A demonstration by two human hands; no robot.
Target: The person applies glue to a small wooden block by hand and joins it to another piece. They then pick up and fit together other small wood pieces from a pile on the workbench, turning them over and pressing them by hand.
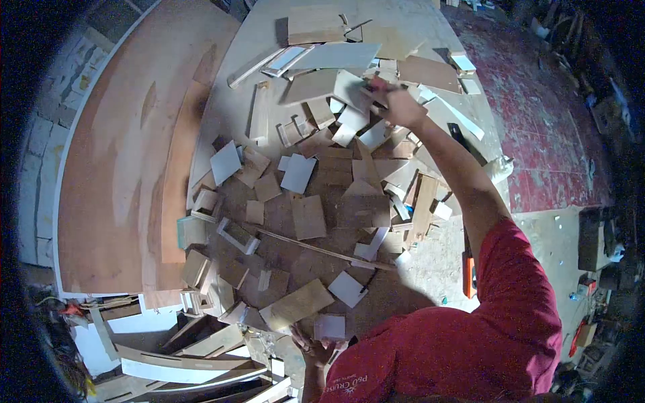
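My right hand (395, 103) reaches far over the table, its fingers closed on the right end of a flat wooden board (329, 88), which is smeared by motion. Near the front edge, my left hand (312, 346) has its fingers spread, just below a wooden block (297, 304) and left of a small white-faced block (330, 327). Whether its fingertips touch the wooden block cannot be made out. Around both hands lie many wood offcuts, among them a square piece (309, 216), a white piece (298, 172) and a long thin strip (322, 250).
A large plywood sheet (121, 154) stands at the left. Long curved offcuts (181, 366) fill the lower left. On the right are a red floor (537, 121), an orange tool (469, 274) and a plastic bag (498, 169) at the table's edge.
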